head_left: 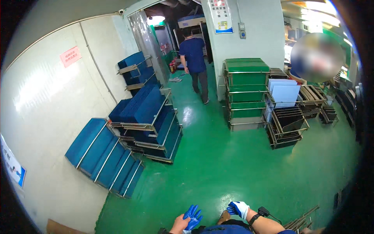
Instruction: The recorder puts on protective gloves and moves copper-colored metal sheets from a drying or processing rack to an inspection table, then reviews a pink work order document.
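Observation:
My bare left hand (179, 224) comes in at the lower edge, its fingers closed on the side of a blue-coated work glove (192, 217). The glove's fingers point upward and spread apart, and a bit of white cuff shows below. To the right, my right hand (238, 209) wears a white glove with blue-coated fingers. Those fingers stretch out to the left with nothing visible in them. A dark strap with a small black device (263, 211) sits on my right wrist. Under my hands, one brown shoe (224, 217) shows on the green floor.
Metal racks of blue panels (102, 154) and dark blue panels (144, 107) line the left wall. Green panels (247, 82), light blue boards (284, 93) and dark racks (287, 124) stand right. A person (193, 54) walks toward the doorway; another, blurred, is far right. Metal bars (302, 219) lie lower right.

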`<state>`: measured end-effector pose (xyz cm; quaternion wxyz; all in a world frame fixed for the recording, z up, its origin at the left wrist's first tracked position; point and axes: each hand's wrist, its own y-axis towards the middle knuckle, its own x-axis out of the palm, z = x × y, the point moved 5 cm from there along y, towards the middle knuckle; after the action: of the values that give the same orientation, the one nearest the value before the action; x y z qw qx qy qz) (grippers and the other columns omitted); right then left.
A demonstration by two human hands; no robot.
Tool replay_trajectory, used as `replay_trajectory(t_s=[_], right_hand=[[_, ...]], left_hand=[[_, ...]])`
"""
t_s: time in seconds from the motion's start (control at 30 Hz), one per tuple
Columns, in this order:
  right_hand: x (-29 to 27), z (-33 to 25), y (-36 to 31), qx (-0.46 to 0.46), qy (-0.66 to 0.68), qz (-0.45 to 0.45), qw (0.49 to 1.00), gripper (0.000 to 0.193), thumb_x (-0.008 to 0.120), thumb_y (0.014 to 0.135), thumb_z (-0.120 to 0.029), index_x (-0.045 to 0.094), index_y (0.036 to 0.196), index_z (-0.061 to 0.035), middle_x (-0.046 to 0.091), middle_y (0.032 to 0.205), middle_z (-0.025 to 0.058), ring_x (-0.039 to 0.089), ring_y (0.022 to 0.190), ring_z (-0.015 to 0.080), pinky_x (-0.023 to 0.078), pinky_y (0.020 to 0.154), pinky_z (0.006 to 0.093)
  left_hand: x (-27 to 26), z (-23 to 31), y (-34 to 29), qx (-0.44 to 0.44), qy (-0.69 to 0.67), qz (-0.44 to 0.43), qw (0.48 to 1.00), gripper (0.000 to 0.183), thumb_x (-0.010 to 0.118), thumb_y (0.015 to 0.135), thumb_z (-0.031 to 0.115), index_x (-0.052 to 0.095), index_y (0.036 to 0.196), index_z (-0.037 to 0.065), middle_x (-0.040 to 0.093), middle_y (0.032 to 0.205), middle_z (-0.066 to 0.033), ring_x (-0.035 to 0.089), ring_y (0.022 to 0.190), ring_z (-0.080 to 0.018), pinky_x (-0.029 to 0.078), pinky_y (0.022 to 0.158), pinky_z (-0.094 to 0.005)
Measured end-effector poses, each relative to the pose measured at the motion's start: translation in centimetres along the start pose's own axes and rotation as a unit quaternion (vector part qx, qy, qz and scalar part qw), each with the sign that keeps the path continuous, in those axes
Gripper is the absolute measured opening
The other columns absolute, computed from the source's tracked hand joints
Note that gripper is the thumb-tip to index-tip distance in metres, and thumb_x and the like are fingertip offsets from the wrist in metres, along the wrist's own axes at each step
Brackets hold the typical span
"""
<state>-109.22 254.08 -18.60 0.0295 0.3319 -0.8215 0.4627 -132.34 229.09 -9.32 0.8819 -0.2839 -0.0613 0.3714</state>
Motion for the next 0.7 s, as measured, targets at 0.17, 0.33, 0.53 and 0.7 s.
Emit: replay_trajectory(t_s=[0.17,0.33,0.53,0.7], right_hand=[[-4.8,-5.4,2.1,-0.01,0.016,-0.026,0.999,0.035,0.047,0.098,-0.028,0.052,0.12,-0.001,0.065,0.109,0.0178,0.066,0.087,0.0284,0.055,0.077,0.0388],[-8.8,-9.0,0.5,-0.044,0.077,0.029,0.996,0.034,0.049,0.097,-0.027,0.057,0.116,0.0012,0.066,0.104,0.0175,0.067,0.086,0.0286,0.056,0.078,0.0388],[-17.5,-6.2,1.5,-0.051,0.208,0.098,0.972,0.033,0.051,0.096,-0.028,0.059,0.109,0.0014,0.067,0.101,0.0172,0.066,0.085,0.0296,0.056,0.077,0.0403],[-21.8,-7.9,1.7,-0.068,0.291,0.168,0.939,0.03,0.049,0.096,-0.027,0.058,0.109,-0.0004,0.065,0.105,0.0174,0.066,0.085,0.0281,0.055,0.076,0.0402]], left_hand=[[5.5,3.7,6.4,0.043,0.065,0.012,0.997,0.028,0.06,0.086,0.009,0.061,0.111,-0.003,0.067,0.097,-0.0092,0.063,0.083,-0.0177,0.051,0.073,-0.0332],[9.9,2.0,13.3,0.06,0.144,-0.069,0.985,0.037,0.061,0.085,0.013,0.059,0.118,-0.003,0.067,0.107,-0.0124,0.062,0.092,-0.0214,0.05,0.081,-0.0356],[19.2,9.4,17.3,0.032,0.139,-0.18,0.973,0.038,0.062,0.085,0.014,0.059,0.119,-0.003,0.067,0.108,-0.0135,0.061,0.093,-0.0224,0.05,0.082,-0.0364],[26.4,14.9,22.5,-0.009,0.137,-0.243,0.96,0.033,0.062,0.084,0.009,0.06,0.116,-0.002,0.067,0.101,-0.0094,0.061,0.088,-0.0193,0.05,0.077,-0.034]])
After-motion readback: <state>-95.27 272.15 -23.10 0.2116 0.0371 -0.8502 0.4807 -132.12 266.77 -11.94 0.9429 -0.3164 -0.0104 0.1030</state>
